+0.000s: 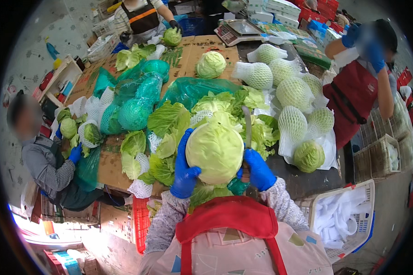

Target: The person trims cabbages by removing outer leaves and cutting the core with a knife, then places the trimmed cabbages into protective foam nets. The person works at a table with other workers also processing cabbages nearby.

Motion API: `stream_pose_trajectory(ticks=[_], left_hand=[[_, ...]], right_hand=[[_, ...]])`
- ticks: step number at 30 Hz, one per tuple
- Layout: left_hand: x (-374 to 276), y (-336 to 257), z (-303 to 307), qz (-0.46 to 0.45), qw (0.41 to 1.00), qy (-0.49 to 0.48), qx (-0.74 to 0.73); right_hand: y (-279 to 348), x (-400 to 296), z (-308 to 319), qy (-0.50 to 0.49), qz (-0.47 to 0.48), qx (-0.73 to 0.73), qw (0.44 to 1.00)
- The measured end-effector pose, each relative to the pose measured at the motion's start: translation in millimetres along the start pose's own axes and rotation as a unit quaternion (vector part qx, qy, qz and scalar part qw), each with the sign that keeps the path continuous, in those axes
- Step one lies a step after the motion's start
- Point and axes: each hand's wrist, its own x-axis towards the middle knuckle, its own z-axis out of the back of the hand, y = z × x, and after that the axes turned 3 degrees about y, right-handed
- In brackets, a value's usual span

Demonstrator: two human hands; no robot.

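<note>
A pale green cabbage head (pixel 214 153) is held up in front of my chest. My left hand (pixel 186 168), in a blue glove, grips its left side with the thumb near the front. Gloved in blue too, my right hand (pixel 259 169) is closed around the handle of a knife, close to the cabbage's right side. The knife's curved blade (pixel 247 127) points away from me, above the leaves. Loose outer cabbage leaves (pixel 170 120) lie on the table around and behind the cabbage. Part of a green plastic bag (pixel 238 186) shows beneath my right hand.
Cabbages in white foam nets (pixel 295 94) cover the table's right side, beside a bare cabbage (pixel 309 156). Green bags of cabbages (pixel 134 113) lie left. A weighing scale (pixel 239 32) stands at the back. A crate of foam nets (pixel 340 220) is at my right. Co-workers stand around the table.
</note>
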Motion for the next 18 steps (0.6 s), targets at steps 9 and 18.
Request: stream_pose_trajectory(ticks=[9, 18], left_hand=[[-13, 8, -4, 0.105, 0.992, -0.014, -0.063], [-11, 32, 4, 0.011, 0.999, 0.009, -0.036]], right_hand=[[-7, 21, 2, 0.125, 0.187, 0.057, 0.973], [-17, 20, 36, 0.100, 0.166, 0.017, 0.981]])
